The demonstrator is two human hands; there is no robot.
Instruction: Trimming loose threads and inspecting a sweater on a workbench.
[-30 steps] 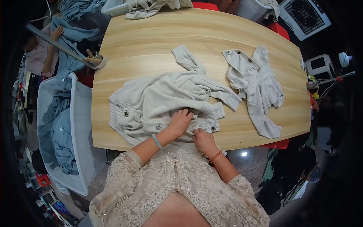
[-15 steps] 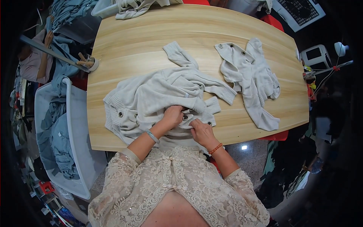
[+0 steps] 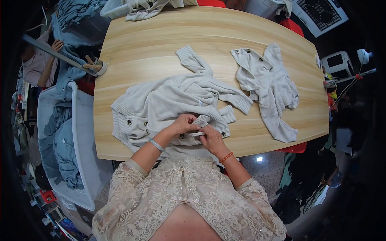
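A cream knitted cardigan (image 3: 161, 94) with dark buttons lies spread over the near part of the table, its sleeves stretched to the far side and the right. Both my hands work at its near edge. My left hand (image 3: 185, 123) pinches a folded piece of the ribbed edge between thumb and fingers. Close beside it, my right hand (image 3: 212, 138) grips the same ribbed strip, fingers curled. The strip stands up a little between the hands. A second cream cardigan (image 3: 267, 80), also buttoned, lies folded on the right, untouched.
The wooden table (image 3: 140, 48) has curved edges. On the left stands a white bin (image 3: 74, 132) of grey-blue garments, with a metal pole (image 3: 60, 55) above it. A person in a pale top (image 3: 38, 66) handles grey-blue cloth there. More cream knitwear (image 3: 150, 10) lies at the far edge.
The ribbed edge has been lifted and folded up between my hands. My left hand has come out from under the fabric, and its fingers now show. The other cardigan stays put.
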